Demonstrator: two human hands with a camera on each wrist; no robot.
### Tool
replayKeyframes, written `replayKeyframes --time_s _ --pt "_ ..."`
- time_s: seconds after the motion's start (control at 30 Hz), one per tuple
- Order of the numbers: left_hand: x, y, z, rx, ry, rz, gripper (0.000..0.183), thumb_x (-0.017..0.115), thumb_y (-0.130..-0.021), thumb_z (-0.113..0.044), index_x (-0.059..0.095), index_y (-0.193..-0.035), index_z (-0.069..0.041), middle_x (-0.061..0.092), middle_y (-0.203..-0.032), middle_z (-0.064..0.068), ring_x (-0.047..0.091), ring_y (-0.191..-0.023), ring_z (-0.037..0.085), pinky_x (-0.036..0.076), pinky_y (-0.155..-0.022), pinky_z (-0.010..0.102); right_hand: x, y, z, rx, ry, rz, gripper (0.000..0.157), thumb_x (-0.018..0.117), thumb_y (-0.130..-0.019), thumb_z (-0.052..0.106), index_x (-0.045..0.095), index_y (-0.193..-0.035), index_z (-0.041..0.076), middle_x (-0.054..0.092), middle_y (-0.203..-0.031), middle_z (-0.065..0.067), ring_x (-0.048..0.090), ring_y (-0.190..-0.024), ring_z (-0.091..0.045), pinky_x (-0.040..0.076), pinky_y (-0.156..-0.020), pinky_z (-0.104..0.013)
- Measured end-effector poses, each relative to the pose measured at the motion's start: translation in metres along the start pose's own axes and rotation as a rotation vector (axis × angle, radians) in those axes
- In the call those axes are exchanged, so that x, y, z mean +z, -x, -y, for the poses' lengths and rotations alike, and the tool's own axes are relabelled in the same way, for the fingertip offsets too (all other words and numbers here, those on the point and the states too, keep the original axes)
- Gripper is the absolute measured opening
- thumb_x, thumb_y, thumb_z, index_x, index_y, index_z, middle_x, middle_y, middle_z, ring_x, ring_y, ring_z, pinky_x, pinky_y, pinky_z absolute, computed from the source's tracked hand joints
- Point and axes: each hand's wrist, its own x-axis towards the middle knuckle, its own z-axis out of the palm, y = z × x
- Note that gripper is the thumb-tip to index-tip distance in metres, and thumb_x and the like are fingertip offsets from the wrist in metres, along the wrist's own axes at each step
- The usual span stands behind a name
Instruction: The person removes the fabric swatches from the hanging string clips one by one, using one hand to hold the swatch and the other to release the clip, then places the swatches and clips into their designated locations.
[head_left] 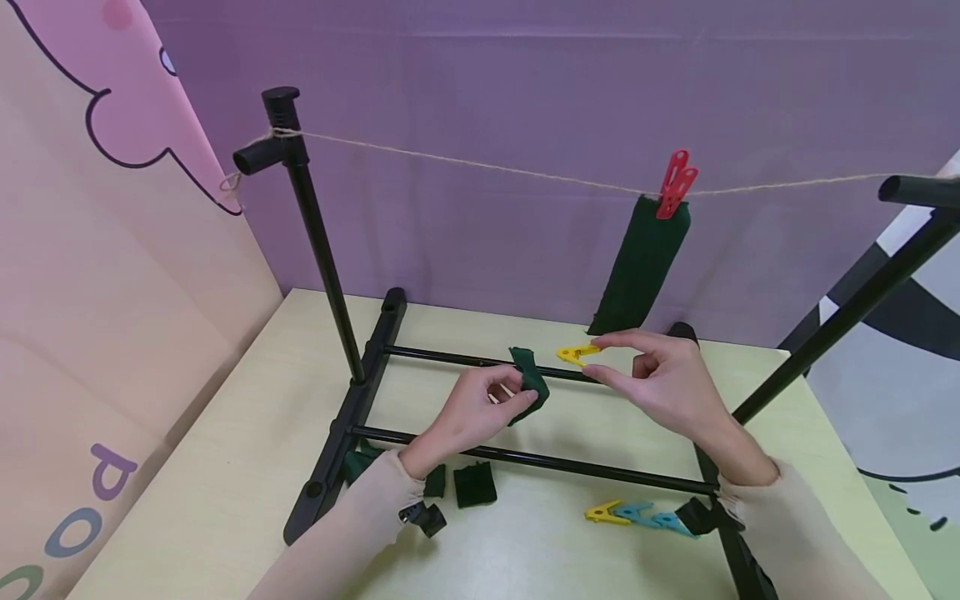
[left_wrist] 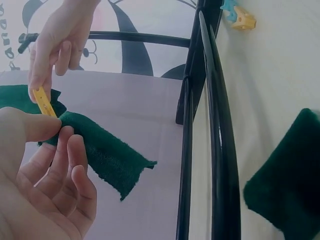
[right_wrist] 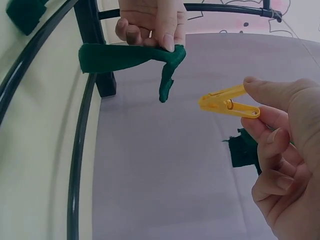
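Observation:
My left hand (head_left: 472, 408) pinches a small strip of dark green cloth (left_wrist: 107, 155) between thumb and forefinger, its ends hanging loose. Just to the right, my right hand (head_left: 667, 379) holds a yellow clothespin (right_wrist: 222, 102) by its two legs, its tip pointing toward the left hand. Cloth and clothespin stand apart in the right wrist view. Above and behind the right hand, a longer green cloth (head_left: 637, 267) hangs from a twine line (head_left: 480, 165), clipped by a red clothespin (head_left: 677, 185).
A black frame with a left post (head_left: 318, 242), a right post (head_left: 847, 312) and low crossbars (head_left: 585, 471) carries the twine. In front lie a green cloth piece (head_left: 475, 485) and others partly behind the left sleeve. Near the right sleeve lie a yellow clothespin (head_left: 606, 512) and blue clothespins (head_left: 637, 513).

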Motion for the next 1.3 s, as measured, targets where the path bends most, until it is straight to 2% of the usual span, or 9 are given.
replayKeyframes --time_s 0.13,0.27,0.53,0.77,0.9,1.0,1.3 --pt "0.0 0.002 0.002 0.014 0.005 0.005 0.014 0.075 -0.099 -0.024 0.079 -0.105 -0.012 0.076 -0.097 0.004 0.066 -0.076 0.008 0.053 -0.068 0.024 0.002 0.004 -0.003 0.009 0.004 0.011 0.033 0.091 -0.085 0.015 0.081 -0.116 0.015 0.046 -0.062 0.006 0.034 -0.043 -0.008 0.027 -0.04 -0.026" --pt "0.001 0.004 0.005 0.012 0.001 0.016 0.013 0.075 -0.099 -0.023 0.08 -0.105 -0.012 0.076 -0.095 0.003 0.066 -0.077 0.007 0.054 -0.07 0.024 0.005 0.009 -0.005 0.025 -0.001 0.03 0.033 0.092 -0.085 0.016 0.081 -0.116 0.016 0.041 -0.058 0.007 0.031 -0.043 -0.006 0.025 -0.04 -0.025" --pt "0.003 0.011 0.009 -0.01 0.002 0.046 0.01 0.075 -0.1 -0.023 0.08 -0.105 -0.016 0.078 -0.093 -0.003 0.068 -0.081 0.008 0.053 -0.076 0.026 0.008 0.016 -0.011 0.031 0.018 0.043 0.033 0.092 -0.084 0.019 0.082 -0.115 0.017 0.046 -0.054 0.01 0.035 -0.043 -0.006 0.027 -0.041 -0.025" --pt "0.005 0.017 0.008 -0.018 0.006 0.095 0.009 0.072 -0.102 -0.024 0.079 -0.104 -0.018 0.081 -0.092 -0.005 0.069 -0.08 0.007 0.05 -0.07 0.023 0.011 0.023 -0.015 0.074 -0.001 0.069 0.031 0.091 -0.086 0.022 0.082 -0.115 0.019 0.051 -0.058 0.011 0.037 -0.043 -0.006 0.027 -0.04 -0.025" --pt "0.006 0.018 0.009 -0.013 0.002 0.093 0.008 0.073 -0.102 -0.023 0.079 -0.101 -0.018 0.081 -0.092 -0.004 0.069 -0.078 0.005 0.05 -0.068 0.022 0.012 0.026 -0.018 0.073 -0.012 0.078 0.029 0.091 -0.086 0.023 0.081 -0.114 0.022 0.045 -0.052 0.012 0.037 -0.044 -0.005 0.026 -0.041 -0.024" --pt "0.007 0.019 0.01 -0.023 -0.002 0.09 0.008 0.074 -0.101 -0.024 0.079 -0.099 -0.019 0.079 -0.091 -0.006 0.068 -0.079 0.004 0.051 -0.069 0.023 0.013 0.028 -0.019 0.076 -0.02 0.074 0.029 0.092 -0.085 0.022 0.081 -0.113 0.022 0.043 -0.051 0.011 0.037 -0.044 -0.004 0.026 -0.041 -0.024" --pt "0.009 0.023 0.015 -0.022 -0.013 0.118 0.006 0.076 -0.099 -0.025 0.08 -0.098 -0.021 0.077 -0.089 -0.009 0.067 -0.081 0.005 0.053 -0.073 0.024 0.015 0.036 -0.024 0.131 0.002 0.111 0.031 0.091 -0.086 0.027 0.082 -0.115 0.02 0.05 -0.056 0.01 0.042 -0.047 -0.007 0.03 -0.043 -0.026"
